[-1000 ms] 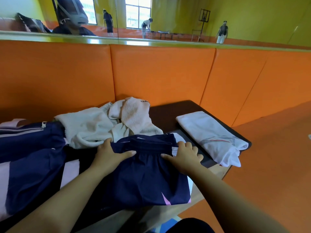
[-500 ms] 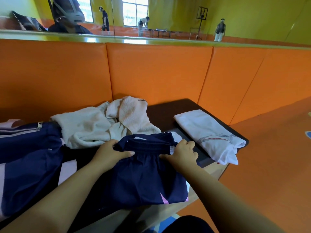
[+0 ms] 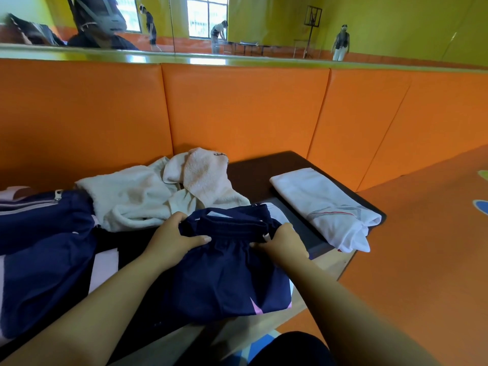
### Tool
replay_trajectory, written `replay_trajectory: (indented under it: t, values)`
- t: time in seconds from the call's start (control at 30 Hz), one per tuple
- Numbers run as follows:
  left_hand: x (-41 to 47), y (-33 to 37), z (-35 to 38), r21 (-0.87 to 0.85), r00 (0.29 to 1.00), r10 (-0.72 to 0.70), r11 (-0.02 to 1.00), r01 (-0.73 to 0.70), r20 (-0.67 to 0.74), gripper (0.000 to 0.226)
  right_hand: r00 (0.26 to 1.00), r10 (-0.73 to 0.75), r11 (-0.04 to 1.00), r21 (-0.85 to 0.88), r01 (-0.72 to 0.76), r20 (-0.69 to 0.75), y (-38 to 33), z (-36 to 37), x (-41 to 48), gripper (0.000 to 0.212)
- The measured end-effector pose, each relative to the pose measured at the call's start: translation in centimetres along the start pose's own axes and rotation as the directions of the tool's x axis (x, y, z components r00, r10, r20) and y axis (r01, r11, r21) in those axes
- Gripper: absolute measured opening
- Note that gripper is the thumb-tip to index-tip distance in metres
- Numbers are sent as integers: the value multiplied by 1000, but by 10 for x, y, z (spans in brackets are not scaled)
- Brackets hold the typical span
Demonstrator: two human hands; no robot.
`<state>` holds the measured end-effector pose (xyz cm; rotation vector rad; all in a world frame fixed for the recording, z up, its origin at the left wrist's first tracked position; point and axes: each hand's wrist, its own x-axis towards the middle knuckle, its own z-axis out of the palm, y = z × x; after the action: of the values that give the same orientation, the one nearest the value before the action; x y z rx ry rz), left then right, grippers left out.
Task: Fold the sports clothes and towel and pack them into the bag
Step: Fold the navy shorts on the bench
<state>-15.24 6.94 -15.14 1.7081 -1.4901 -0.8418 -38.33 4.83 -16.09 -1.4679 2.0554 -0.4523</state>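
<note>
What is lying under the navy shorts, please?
The dark bench top shows just right of the navy shorts, which rest on it. Anything else directly beneath them is covered by the fabric.

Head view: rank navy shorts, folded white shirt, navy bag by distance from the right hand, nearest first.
1. navy shorts: waistband gripped by the right hand.
2. folded white shirt: apart, to its right.
3. navy bag: far left, beyond the left hand.

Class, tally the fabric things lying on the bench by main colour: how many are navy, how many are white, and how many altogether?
Navy: 2 (shorts, bag)
White: 2 (towel, folded shirt)
Total: 4
</note>
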Motion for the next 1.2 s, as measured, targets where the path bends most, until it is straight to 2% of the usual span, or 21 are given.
replay_trajectory:
  t: [0.17,0.37,0.47,0.53,0.63,0.73,0.8,0.87,1.0,1.07,1.1,1.17,1.2]
  values:
    - [-2,1,0,-32,1000,20,999,-20,-17,47,995,-91,996,-11,91,32,0,4,3,29]
    - [-7,-1,-8,-101,997,65,992,-70,-51,44,963,-263,954,138,268,-51,1,-10,-5,27]
    - [-9,4,-11,-144,993,89,985,-99,-75,44,937,-343,896,276,347,-64,-1,-23,-6,28]
    - [-9,11,-12,-168,991,106,979,-119,-82,43,915,-393,865,301,400,-87,-6,-34,-3,29]
    - [-4,23,-13,-180,987,127,973,-142,-96,41,891,-444,861,233,453,-94,-19,-50,9,34]
    - [8,31,-10,-156,987,107,980,-125,-122,42,900,-429,883,176,435,-71,-31,-58,28,43]
    - [19,30,-7,-57,987,80,994,-88,-141,45,911,-410,900,140,412,-45,-36,-58,40,41]
    - [28,24,-2,76,987,68,995,-57,-143,45,922,-385,922,30,386,-26,-38,-53,49,41]
    - [36,11,5,232,985,47,973,-7,-164,56,941,-329,927,-215,308,-71,-38,-34,55,57]
    - [33,7,8,358,964,117,933,-24,-240,68,897,-402,883,-339,325,-185,-36,-24,50,66]
    - [30,6,9,436,938,209,897,-71,-278,71,846,-476,845,-394,363,-241,-36,-20,48,69]
    - [27,4,11,559,848,449,795,-236,-280,63,696,-648,742,-464,485,-309,-32,-14,44,68]
    - [26,3,11,591,807,542,739,-325,-234,55,613,-720,683,-485,546,-325,-30,-11,43,66]
